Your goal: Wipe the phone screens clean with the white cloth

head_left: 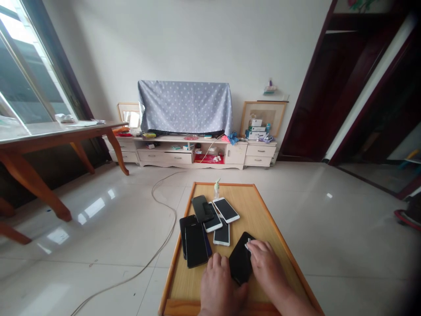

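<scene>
A black smartphone [241,261] lies tilted on the wooden table, its dark face up. My left hand [217,283] grips its lower left edge, fingers curled and thumb at the bottom end. Over the upper right part of that phone, my right hand [266,263] pinches a small white wipe [248,244] against the surface; most of the wipe is hidden by the fingers. Left of my hands are two overlapping black phones [196,245]. Behind them, several white and dark phones [226,210] lie in a loose pile. A clear pump bottle [216,189] with a green top stands at the far end.
The wooden table [259,206] has a raised orange-brown rim. A pale cable [164,243] runs across the tiled floor to its left. Ahead stands a low white cabinet [164,156] with a cloth-covered object [186,107]. A taller table [59,131] is at left.
</scene>
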### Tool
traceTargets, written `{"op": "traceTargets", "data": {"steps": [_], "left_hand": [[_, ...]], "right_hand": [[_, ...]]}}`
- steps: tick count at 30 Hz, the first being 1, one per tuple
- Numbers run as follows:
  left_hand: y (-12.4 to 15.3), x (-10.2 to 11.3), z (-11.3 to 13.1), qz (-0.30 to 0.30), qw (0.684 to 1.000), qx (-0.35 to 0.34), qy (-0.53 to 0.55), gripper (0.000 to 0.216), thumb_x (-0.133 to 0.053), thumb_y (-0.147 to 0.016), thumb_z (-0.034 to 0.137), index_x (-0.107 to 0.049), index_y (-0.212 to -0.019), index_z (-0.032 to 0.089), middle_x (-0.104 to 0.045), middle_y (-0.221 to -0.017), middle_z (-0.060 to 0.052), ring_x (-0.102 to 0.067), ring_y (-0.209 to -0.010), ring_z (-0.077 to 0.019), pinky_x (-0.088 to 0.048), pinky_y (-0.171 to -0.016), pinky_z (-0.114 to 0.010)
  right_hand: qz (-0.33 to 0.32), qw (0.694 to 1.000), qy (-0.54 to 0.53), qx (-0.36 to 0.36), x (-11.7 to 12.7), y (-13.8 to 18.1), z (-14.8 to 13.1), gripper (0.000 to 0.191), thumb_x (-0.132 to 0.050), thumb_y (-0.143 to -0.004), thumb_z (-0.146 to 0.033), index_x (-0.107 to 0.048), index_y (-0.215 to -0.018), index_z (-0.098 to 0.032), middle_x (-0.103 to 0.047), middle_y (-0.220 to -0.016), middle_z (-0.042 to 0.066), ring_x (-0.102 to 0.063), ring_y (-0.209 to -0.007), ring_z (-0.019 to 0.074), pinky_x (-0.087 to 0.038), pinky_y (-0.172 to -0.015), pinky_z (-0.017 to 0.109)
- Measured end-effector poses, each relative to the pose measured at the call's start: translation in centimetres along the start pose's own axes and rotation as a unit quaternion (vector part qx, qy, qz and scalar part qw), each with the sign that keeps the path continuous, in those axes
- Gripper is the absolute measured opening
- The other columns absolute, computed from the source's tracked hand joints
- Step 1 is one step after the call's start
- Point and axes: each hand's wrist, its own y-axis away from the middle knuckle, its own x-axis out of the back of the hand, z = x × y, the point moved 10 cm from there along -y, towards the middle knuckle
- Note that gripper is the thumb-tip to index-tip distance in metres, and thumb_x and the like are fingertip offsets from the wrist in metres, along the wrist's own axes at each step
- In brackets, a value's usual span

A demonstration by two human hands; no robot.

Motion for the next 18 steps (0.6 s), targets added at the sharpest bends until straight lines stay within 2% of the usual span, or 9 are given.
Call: {"op": "traceTargets", "data": {"steps": [3, 6, 9, 12, 15, 18], "left_hand": [[-0.1, -0.2, -0.3, 0.006, 1.0, -0.001, 0.009, 0.045, -0.069, -0.063, 0.045, -0.058, -0.1, 0.022, -0.055, -0.106, -0.007, -0.05, -0.106, -0.0292, -0.039, -0.09, -0.039], [-0.1, -0.4, -0.5, 0.016, 1.0, 0.002, 0.023, 0.049, -0.072, -0.06, 0.044, -0.057, -0.101, 0.022, -0.055, -0.106, -0.007, -0.05, -0.105, -0.0287, -0.038, -0.092, -0.038], [0.1, -0.6, -0.7, 0.023, 0.999, 0.011, 0.045, 0.048, -0.072, -0.059, 0.037, -0.055, -0.101, 0.021, -0.056, -0.105, -0.007, -0.051, -0.106, -0.0285, -0.037, -0.093, -0.037], [0.2, -0.8, -0.9, 0.023, 0.993, 0.021, 0.111, 0.048, -0.069, -0.061, 0.028, -0.052, -0.106, 0.022, -0.059, -0.104, -0.007, -0.055, -0.105, -0.0266, -0.038, -0.091, -0.034], [-0.2, -1.6, -1.4, 0.008, 0.969, 0.045, 0.242, 0.04, -0.065, -0.067, 0.026, -0.049, -0.104, 0.024, -0.062, -0.091, -0.002, -0.06, -0.088, -0.0207, -0.04, -0.077, -0.029], [-1.1, -2.5, -1.5, 0.004, 0.916, 0.053, 0.399, 0.022, -0.059, -0.076, 0.026, -0.048, -0.095, 0.024, -0.053, -0.071, 0.004, -0.053, -0.066, -0.0143, -0.037, -0.062, -0.025]], "right_hand": [[-0.017, 1.0, -0.02, 0.007, -0.3, 1.4, -0.3, 0.036, -0.042, -0.091, -0.012, -0.066, -0.114, -0.026, -0.067, -0.109, 0.007, -0.062, -0.102, 0.0228, -0.051, -0.087, 0.035], [-0.01, 0.999, 0.002, -0.035, 0.6, 3.0, 1.0, 0.025, -0.043, -0.094, -0.02, -0.065, -0.104, -0.026, -0.066, -0.1, 0.007, -0.063, -0.094, 0.0227, -0.05, -0.081, 0.034], [-0.02, 0.997, 0.041, -0.067, 1.2, 4.2, 1.9, 0.018, -0.046, -0.095, -0.027, -0.063, -0.093, -0.026, -0.064, -0.093, 0.006, -0.062, -0.088, 0.0231, -0.048, -0.077, 0.035], [-0.037, 0.996, 0.052, -0.06, 0.9, 4.8, 1.4, 0.019, -0.045, -0.096, -0.029, -0.063, -0.095, -0.028, -0.064, -0.095, 0.005, -0.061, -0.091, 0.023, -0.046, -0.077, 0.036], [-0.044, 0.996, 0.051, -0.057, 0.6, 5.0, 0.7, 0.022, -0.042, -0.097, -0.029, -0.064, -0.098, -0.029, -0.064, -0.096, 0.004, -0.061, -0.091, 0.0228, -0.047, -0.077, 0.035], [-0.049, 0.996, 0.041, -0.055, 0.9, 4.5, 0.6, 0.022, -0.044, -0.096, -0.031, -0.065, -0.101, -0.031, -0.065, -0.098, 0.004, -0.061, -0.092, 0.0232, -0.048, -0.079, 0.037]]}}
